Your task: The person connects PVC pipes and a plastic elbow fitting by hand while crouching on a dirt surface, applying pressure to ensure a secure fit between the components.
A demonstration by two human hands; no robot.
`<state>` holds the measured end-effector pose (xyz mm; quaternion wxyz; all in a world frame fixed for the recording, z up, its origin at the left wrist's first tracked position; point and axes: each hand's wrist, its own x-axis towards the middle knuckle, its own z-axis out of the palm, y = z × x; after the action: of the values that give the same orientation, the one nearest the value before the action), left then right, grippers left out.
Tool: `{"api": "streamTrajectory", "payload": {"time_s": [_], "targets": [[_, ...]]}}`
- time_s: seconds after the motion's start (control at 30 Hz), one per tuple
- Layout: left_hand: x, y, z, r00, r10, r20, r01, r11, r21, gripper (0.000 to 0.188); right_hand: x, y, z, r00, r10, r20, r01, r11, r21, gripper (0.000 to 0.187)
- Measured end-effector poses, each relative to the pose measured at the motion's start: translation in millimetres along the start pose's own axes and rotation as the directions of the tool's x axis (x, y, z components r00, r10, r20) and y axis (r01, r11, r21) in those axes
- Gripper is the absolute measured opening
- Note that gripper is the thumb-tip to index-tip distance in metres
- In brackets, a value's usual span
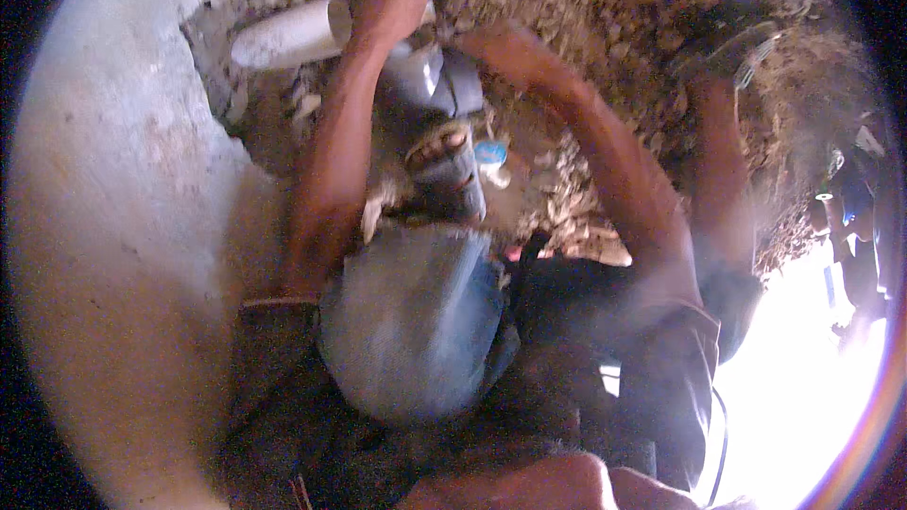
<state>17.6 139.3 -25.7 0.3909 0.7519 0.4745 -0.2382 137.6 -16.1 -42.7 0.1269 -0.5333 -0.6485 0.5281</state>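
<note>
My left hand [392,11] is bent over the far end of a shiny grey pipe fitting [420,76], closed on it with the thumb sticking out to the right; most of its fingers are hidden. Just left of that hand lies a white plastic pipe [288,35], its round open end toward the hand. Smeared by motion, my right hand [496,49] is at the right side of the fitting, and its fingers cannot be made out. Below the fitting, a foot in a sandal [439,146] stands beside a small can with a blue lid [490,152].
A pale plastered wall [113,189] rises along the left, broken at its edge. Loose rubble and soil [595,0] cover the ground. At the right are a bare lower leg [723,132] and a shoe [742,52]. Strong daylight comes in at the lower right.
</note>
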Motion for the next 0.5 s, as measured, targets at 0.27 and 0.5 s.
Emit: {"api": "streamTrajectory", "payload": {"time_s": [0.27, 0.5], "targets": [[0, 2, 7, 0.997, 0.069, -0.027, -0.068, 0.997, 0.02, 0.063, 2, -25, -10, 0.966, 0.256, -0.041, -0.258, 0.965, -0.041, 0.031], [7, 6, 16, 0.994, 0.088, -0.057, -0.091, 0.995, -0.047, 0.062, 18, 36, 30, 0.997, 0.003, 0.081, 0.032, 0.907, -0.421, 0.021]]}}
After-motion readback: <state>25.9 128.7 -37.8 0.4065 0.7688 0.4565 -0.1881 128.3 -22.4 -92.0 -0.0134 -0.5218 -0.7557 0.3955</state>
